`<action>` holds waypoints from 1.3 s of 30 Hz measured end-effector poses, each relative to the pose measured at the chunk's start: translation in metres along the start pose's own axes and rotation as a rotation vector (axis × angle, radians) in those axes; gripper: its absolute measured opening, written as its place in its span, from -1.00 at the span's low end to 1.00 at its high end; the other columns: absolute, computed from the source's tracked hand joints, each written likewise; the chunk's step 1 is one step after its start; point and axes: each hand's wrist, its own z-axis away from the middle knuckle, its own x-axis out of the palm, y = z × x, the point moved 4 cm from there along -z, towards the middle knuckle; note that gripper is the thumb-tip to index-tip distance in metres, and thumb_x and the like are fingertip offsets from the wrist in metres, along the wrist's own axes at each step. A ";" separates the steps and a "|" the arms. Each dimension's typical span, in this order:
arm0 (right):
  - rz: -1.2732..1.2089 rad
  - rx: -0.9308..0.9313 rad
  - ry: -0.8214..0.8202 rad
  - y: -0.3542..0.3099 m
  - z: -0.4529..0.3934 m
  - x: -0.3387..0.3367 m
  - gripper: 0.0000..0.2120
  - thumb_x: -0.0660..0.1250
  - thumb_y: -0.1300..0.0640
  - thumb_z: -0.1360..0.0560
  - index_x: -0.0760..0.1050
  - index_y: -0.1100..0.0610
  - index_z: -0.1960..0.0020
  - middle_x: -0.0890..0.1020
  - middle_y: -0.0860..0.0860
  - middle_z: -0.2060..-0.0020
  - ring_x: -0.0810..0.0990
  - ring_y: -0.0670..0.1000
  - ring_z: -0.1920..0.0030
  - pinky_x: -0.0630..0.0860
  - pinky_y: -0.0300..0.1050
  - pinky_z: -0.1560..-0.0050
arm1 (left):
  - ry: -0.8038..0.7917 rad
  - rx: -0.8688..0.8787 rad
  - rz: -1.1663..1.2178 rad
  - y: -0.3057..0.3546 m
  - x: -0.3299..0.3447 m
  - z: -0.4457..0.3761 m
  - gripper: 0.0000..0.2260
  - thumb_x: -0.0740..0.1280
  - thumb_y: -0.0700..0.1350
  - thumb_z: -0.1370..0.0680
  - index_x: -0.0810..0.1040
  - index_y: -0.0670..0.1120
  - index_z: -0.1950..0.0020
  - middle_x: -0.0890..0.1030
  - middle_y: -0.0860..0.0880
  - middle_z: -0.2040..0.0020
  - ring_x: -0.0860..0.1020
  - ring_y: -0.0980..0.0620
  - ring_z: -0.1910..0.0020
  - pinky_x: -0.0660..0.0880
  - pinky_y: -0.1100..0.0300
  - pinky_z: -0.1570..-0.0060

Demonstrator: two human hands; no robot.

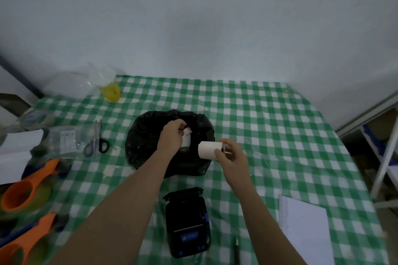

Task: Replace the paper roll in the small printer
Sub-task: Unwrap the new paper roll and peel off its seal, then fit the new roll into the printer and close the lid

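Roll point(209, 150), a smooth white paper cylinder, lies on its side in the right hand point(231, 158), fingers and thumb closed around its right end, so most of its length juts left past the grip. It hangs over the right rim of a crinkly, glossy black bag point(148, 146). The left hand point(172, 136) is inside the bag's mouth, pinched on a scrap point(186, 139) of white paper with reddish marks. Nearer the person, a boxy black plastic printer point(187, 222) sits on the green-and-white checked cloth point(269, 127), its lid tipped open at the far end. Metal scissors point(97, 142) with dark looped handles lie left of the bag.
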 end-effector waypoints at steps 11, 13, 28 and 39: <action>-0.021 -0.002 0.006 -0.002 0.001 -0.003 -0.77 0.33 0.22 -0.46 0.48 -0.07 -0.03 0.54 -0.04 0.06 0.57 0.06 0.02 0.54 -0.20 0.16 | 0.019 0.124 -0.168 0.008 0.004 0.001 -0.92 0.34 -0.20 -0.49 0.56 -0.15 0.03 0.58 -0.13 0.01 0.57 -0.11 0.06 0.52 0.00 0.10; -0.022 -0.008 0.006 -0.003 0.002 -0.003 -0.76 0.33 0.22 -0.46 0.48 -0.11 0.01 0.54 -0.05 0.06 0.56 0.06 0.02 0.55 -0.17 0.14 | 0.035 0.137 -0.168 0.010 0.002 0.003 -0.94 0.31 -0.19 -0.51 0.57 -0.13 0.07 0.57 -0.12 0.03 0.57 -0.11 0.08 0.50 0.02 0.15; -0.253 0.184 -0.123 0.016 0.071 -0.001 -0.87 0.23 0.26 -0.53 0.51 0.07 0.03 0.59 0.04 0.09 0.60 0.01 0.09 0.63 -0.11 0.09 | -0.350 0.144 0.204 0.010 -0.012 0.138 -0.66 0.43 0.01 -0.43 0.50 0.06 -0.18 0.53 0.08 -0.12 0.51 0.14 -0.09 0.48 0.26 -0.10; 0.402 0.053 -0.451 0.066 0.111 0.007 -0.71 0.37 0.07 -0.46 0.49 -0.07 -0.17 0.58 -0.08 -0.12 0.58 -0.10 -0.03 0.59 -0.21 0.01 | -0.323 0.125 0.073 -0.041 -0.003 0.204 -0.65 0.45 0.01 -0.41 0.49 -0.01 -0.14 0.50 0.08 -0.02 0.48 0.11 0.00 0.43 0.24 0.01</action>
